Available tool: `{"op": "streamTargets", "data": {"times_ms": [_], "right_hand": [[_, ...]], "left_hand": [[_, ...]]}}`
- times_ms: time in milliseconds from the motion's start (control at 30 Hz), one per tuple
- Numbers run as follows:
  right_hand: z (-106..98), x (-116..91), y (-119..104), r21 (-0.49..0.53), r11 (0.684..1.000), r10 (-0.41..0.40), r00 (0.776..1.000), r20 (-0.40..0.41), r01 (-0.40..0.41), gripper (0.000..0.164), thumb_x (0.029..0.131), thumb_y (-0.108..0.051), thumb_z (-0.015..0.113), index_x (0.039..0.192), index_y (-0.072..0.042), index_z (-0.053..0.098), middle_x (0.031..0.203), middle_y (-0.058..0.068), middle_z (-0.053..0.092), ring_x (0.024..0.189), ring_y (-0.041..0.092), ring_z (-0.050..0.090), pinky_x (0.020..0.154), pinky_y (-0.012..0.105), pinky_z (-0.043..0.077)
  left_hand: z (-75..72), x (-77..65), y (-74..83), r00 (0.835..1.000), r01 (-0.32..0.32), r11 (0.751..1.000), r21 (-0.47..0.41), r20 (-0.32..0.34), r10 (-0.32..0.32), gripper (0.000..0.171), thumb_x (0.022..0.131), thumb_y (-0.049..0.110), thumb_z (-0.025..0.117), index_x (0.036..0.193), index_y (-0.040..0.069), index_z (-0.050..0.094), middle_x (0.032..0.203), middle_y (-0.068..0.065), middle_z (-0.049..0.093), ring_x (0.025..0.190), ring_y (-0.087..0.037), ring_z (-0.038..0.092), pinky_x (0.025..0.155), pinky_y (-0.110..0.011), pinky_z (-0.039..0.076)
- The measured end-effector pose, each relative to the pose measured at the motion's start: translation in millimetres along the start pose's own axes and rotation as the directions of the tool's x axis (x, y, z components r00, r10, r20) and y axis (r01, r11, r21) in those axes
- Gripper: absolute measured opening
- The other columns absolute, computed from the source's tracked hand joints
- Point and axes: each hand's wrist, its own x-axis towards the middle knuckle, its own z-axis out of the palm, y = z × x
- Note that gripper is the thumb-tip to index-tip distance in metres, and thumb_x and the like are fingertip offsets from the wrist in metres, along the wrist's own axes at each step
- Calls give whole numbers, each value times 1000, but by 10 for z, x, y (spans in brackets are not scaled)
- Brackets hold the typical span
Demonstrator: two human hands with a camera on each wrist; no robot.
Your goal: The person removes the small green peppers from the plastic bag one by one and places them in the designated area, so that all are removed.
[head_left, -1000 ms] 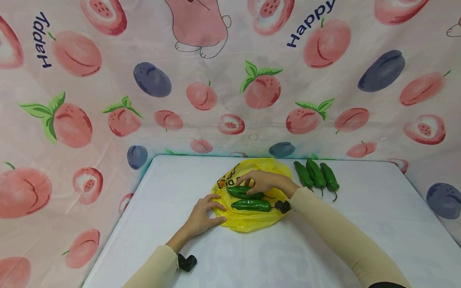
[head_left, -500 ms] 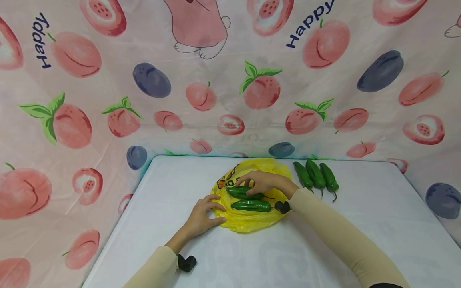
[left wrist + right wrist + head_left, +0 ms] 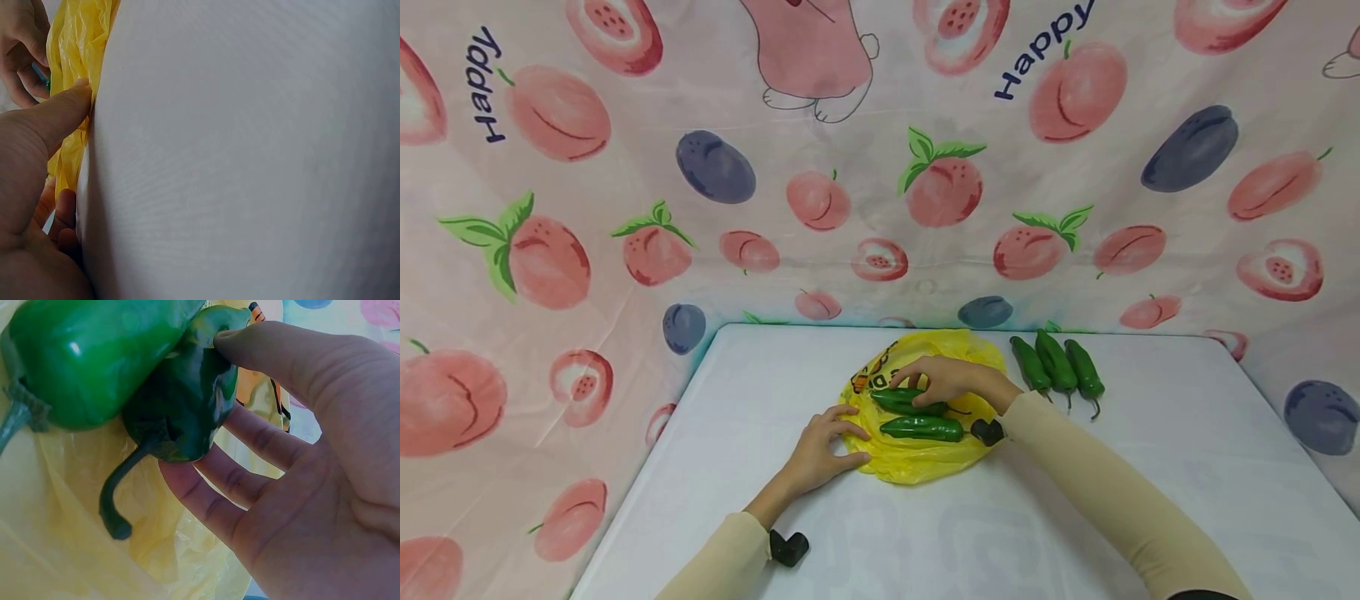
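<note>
In the head view a yellow plastic bag (image 3: pixel 917 462) lies spread on the white table, with two green chili peppers on it. My right hand (image 3: pixel 942 379) reaches in from the right and holds the farther green chili pepper (image 3: pixel 898 401). In the right wrist view, the thumb rests on that dark pepper (image 3: pixel 187 394) and the fingers lie along its other side; its curved stem hangs free. The nearer green chili pepper (image 3: pixel 921 428) lies beside it, untouched by the hand. My left hand (image 3: pixel 817 451) rests at the bag's left edge, thumb and fingers spread apart and touching the plastic.
Three more green chili peppers (image 3: pixel 1058 362) lie side by side at the back right of the white table (image 3: pixel 760 375). Behind the table hangs a fruit-patterned cloth (image 3: pixel 820 150). A black wrist piece (image 3: pixel 789 548) shows at the left sleeve.
</note>
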Motion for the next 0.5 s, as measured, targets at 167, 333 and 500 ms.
{"op": "streamTargets", "data": {"times_ms": [167,333,500], "right_hand": [[1,1,0,6,1000,1,1000,1,-1,44,99,-13,70,140,-28,63,129,7,64,110,25,62,97,41,53],[4,2,1,3,1000,-3,1000,-1,3,45,99,-13,70,140,-27,62,130,7,64,110,25,62,97,41,53],[11,6,6,4,1000,-7,1000,-3,7,45,99,-12,70,140,-27,62,130,8,64,110,25,61,97,41,54]], "left_hand": [[-1,-7,4,1000,-6,1000,-8,-5,6,21,86,31,86,105,26,78,145,-5,54,130,-35,47,109,-61,34],[1,-7,1,1000,-1,1000,2,-3,1,21,86,31,86,105,26,78,146,-5,54,130,-35,47,109,-60,34],[-1,-10,3,1000,14,1000,0,3,-14,22,85,31,86,106,27,78,146,-3,54,131,-33,46,111,-59,34]]}}
